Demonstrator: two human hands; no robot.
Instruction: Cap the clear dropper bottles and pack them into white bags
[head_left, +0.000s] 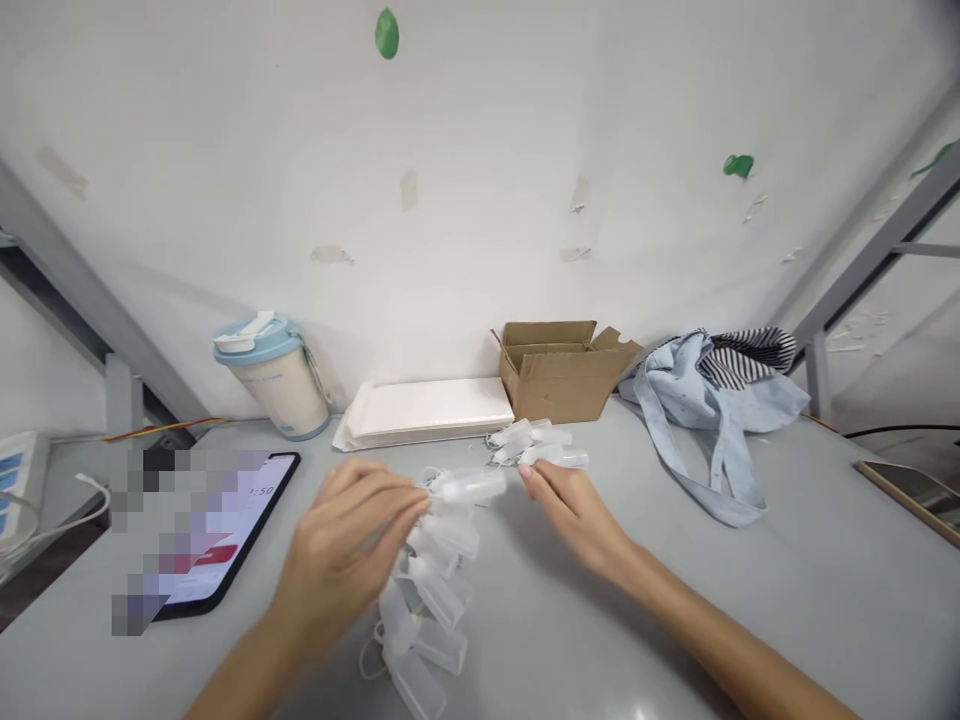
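Observation:
My left hand (360, 535) pinches a small translucent squeeze bottle (472, 487) by its narrow tip end, the bottle lying sideways with its base to the right. Under and in front of it, a row of similar bottles (431, 590) with thin loops spreads over the grey table. My right hand (574, 510) is closed, thumb and fingertips together, a little right of the held bottle's base. Whatever its fingertips hold, if anything, I cannot make out. Just behind them is a smaller group of the same bottles (536, 440).
At the back stand an open cardboard box (562, 385), a white flat pack (435, 408) and a blue-lidded cup (274, 385). A phone (225, 535) lies left, a blue cloth bag (697, 400) back right, and another phone (911, 495) at the right edge.

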